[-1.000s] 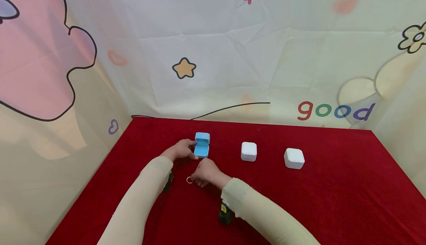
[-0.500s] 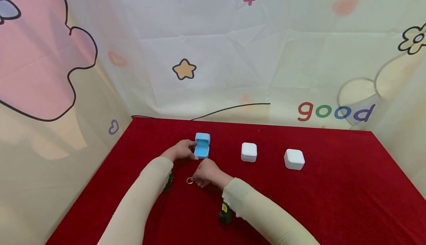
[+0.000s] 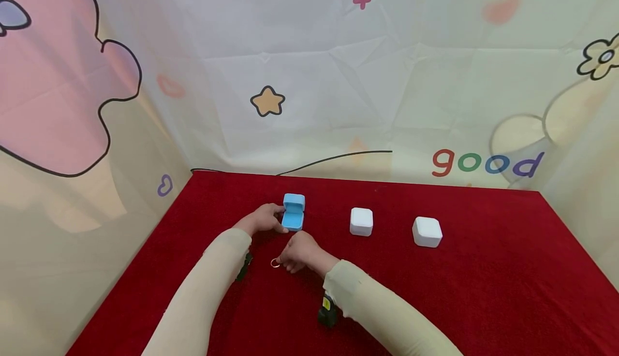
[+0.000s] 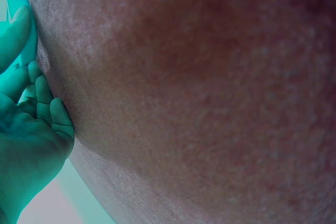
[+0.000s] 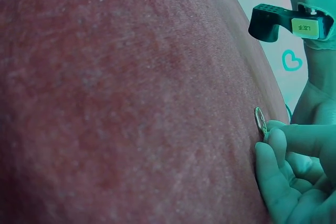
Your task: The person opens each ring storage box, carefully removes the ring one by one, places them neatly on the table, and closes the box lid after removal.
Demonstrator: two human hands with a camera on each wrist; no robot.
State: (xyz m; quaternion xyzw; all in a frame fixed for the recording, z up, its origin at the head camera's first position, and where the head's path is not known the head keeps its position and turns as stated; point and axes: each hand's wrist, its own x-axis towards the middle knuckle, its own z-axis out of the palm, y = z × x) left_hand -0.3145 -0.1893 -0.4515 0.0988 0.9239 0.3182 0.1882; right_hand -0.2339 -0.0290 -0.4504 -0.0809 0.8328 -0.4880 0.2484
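A small light-blue ring box (image 3: 293,220) stands on the red cloth with its lid raised. My left hand (image 3: 264,218) holds it from the left side, thumb at the front corner and a finger near the hinge. In the left wrist view, the thumb lies over part of the ring box (image 4: 29,45). Nearer to me, my right hand (image 3: 301,249) pinches a thin ring (image 3: 275,263) between thumb and index finger. The right wrist view shows the ring (image 5: 260,120) upright at the fingertips, close to the cloth; whether it touches the cloth I cannot tell.
Two white boxes with rounded corners stand to the right, a nearer-to-centre white box (image 3: 361,222) and a farther white box (image 3: 427,232). Red cloth (image 3: 483,291) covers the table. A printed curtain (image 3: 309,77) encloses the back and sides.
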